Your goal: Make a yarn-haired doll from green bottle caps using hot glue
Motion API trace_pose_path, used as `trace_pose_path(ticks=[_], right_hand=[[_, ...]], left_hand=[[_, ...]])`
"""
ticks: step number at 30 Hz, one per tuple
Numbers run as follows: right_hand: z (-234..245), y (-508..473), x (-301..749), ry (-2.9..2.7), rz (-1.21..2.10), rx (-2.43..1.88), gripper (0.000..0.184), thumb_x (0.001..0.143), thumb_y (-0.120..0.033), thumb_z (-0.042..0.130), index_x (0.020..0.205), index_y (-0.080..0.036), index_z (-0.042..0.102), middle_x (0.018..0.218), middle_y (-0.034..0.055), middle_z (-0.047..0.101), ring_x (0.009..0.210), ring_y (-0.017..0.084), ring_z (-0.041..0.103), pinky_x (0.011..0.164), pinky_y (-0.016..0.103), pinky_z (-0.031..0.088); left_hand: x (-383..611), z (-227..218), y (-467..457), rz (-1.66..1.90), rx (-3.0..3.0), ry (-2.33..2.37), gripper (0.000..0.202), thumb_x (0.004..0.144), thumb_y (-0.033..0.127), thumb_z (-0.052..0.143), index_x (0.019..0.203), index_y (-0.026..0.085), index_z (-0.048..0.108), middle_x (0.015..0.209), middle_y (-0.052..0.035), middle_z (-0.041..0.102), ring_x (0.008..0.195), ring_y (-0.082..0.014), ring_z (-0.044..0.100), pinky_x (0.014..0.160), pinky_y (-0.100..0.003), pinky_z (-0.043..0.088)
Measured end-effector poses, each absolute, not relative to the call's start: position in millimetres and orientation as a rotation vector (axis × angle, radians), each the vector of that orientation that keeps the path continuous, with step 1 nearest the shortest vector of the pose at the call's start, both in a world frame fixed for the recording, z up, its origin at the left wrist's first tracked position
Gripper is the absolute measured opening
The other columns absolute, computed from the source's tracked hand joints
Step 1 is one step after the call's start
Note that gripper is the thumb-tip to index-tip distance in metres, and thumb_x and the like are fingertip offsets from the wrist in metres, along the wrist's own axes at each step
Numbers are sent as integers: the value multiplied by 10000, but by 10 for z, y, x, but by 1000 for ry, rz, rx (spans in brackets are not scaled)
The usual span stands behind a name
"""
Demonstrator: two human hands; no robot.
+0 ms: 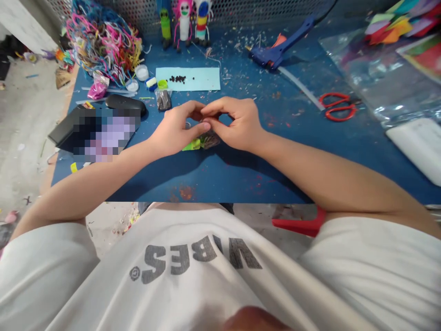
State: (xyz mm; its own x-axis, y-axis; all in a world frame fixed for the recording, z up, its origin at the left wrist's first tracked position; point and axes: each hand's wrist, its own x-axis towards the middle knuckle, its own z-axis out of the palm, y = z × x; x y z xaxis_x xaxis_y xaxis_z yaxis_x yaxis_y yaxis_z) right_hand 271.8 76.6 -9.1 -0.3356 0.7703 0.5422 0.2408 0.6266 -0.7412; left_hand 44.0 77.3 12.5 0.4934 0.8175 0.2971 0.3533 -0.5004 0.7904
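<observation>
Over the blue table, my left hand (177, 128) and my right hand (239, 122) meet at the fingertips. Both are closed in a pinch, thumbs and forefingers close together. Whatever is between the fingertips is hidden or too small to name. Just under them lie a bright green piece (192, 145) and a crinkled, dark see-through packet (210, 140), both partly covered by my fingers. Beyond my left hand sits a small bag of dark grey material (163, 100). Farther back, a light blue paper strip (208, 79) carries several tiny black beads (178, 79).
Three yarn-haired dolls (184, 27) stand at the back, beside a tangled yarn heap (103, 46). A blue glue gun (272, 55) and red-handled scissors (339, 106) lie to the right. At left are a black case (126, 105) and a dark box (69, 126).
</observation>
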Motion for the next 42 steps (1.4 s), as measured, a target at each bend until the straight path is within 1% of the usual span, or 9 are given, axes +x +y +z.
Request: trace_pose_path(ticks=[3,6,11,15,19,26,33,38,42], right_hand=[[-161,866,2743,-1795,599,-799,282,1023,-547,784,1074,-272,825,1019,65,827,905,265,791,899,458,670],[-251,1012,2786,-1678,542,-822,329,1039,-589,776,1083,-264,798,971,66,795,862,249,770,877,443,664],[-326,1119,2848,-1629,526,-882,385,1064,-647,736,1082,-264,766,962,65,765,871,250,736,909,450,641],[-243,938,2818,-1911,491,-831,278,1069,-526,717,1094,-261,796,1065,92,800,997,299,737,989,498,576],[-175,736,2729,-2287,403,-819,234,1063,-405,656,1035,-234,814,1139,122,822,1098,361,705,1008,558,482],[-142,638,2707,-2473,493,-660,286,1068,-325,584,1187,-244,831,1288,98,825,1231,332,679,1054,530,344],[-109,350,2601,-2514,365,-554,402,1097,-576,654,1143,-189,754,1224,130,818,1104,319,699,1083,514,328],[-127,216,2507,-2514,266,-494,94,1065,-281,648,1092,-194,673,1082,89,803,1008,270,708,1061,458,363],[-141,248,2529,-2466,319,-512,214,1028,-213,637,1240,-215,665,1192,97,805,1147,293,719,1110,476,354]], left_hand=[[511,150,948,890,2119,995,132,947,307,820,1047,221,815,971,-72,846,946,-282,807,968,-497,675],[499,83,1081,1017,2084,1065,98,961,305,767,969,218,811,841,-51,818,826,-244,769,861,-439,665],[398,-185,1180,1273,1837,1198,294,1043,510,699,966,227,727,768,-33,751,747,-188,728,789,-357,632],[386,-291,1144,1333,1773,1262,515,1078,741,588,984,242,674,753,-27,699,746,-194,714,804,-370,619],[427,-264,1118,1359,1758,1238,593,1047,833,564,965,252,654,735,-26,668,721,-205,692,789,-391,607],[436,-273,1142,1375,1761,1240,564,1066,803,554,973,256,653,728,-20,659,710,-200,689,770,-383,602],[409,-393,1239,1462,1732,1111,530,1061,750,658,946,233,686,691,-1,650,637,-164,677,675,-319,581],[403,-438,1276,1483,1739,1049,509,1065,713,692,929,223,702,689,-6,659,628,-164,692,636,-308,573],[402,-452,1284,1485,1761,1064,503,1075,710,676,944,226,705,698,-8,671,625,-163,693,638,-308,574]])
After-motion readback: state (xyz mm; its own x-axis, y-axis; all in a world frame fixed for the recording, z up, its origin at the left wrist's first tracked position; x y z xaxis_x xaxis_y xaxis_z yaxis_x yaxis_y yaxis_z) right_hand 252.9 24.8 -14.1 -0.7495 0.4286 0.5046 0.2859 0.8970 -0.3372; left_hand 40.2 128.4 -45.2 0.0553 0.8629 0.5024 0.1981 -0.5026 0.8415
